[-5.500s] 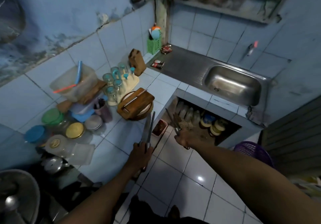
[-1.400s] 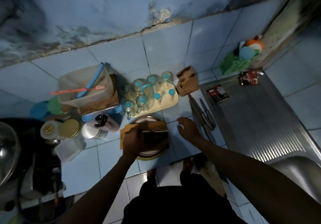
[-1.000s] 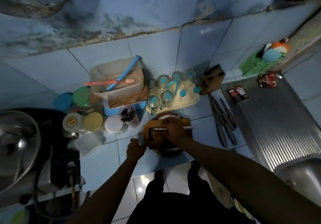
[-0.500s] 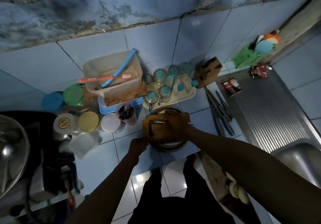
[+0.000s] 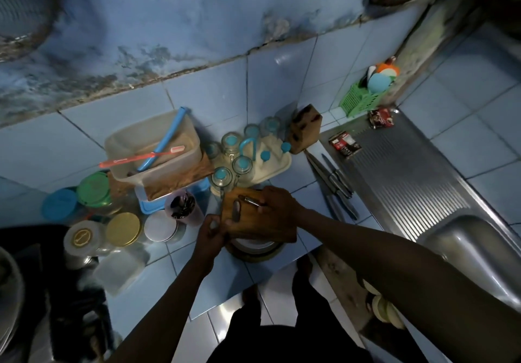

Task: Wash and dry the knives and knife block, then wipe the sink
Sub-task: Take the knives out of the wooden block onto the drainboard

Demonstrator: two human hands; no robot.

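On a wooden cutting board (image 5: 282, 230) stacked over plates lies a knife (image 5: 251, 201) with a metal handle. My right hand (image 5: 275, 210) lies across the board, and its fingers curl round that handle. My left hand (image 5: 210, 234) pinches the board's left edge. Several other knives (image 5: 334, 186) lie side by side on the tiled counter, beside the steel drainboard (image 5: 408, 182). The wooden knife block (image 5: 306, 129) stands empty against the wall behind them. The steel sink basin (image 5: 479, 252) is at the right.
A cream rack of upturned glasses (image 5: 270, 165) stands just behind the board. A plastic tub (image 5: 155, 148), lidded jars (image 5: 122, 229) and a cup of cutlery (image 5: 183, 207) crowd the left. Two sachets (image 5: 345, 144) lie on the drainboard; a green basket (image 5: 362, 102) fills the corner.
My right hand has left the knives laid on the counter, crossed to the cutting board and closed on the knife there. My left hand has risen to the board's left edge.
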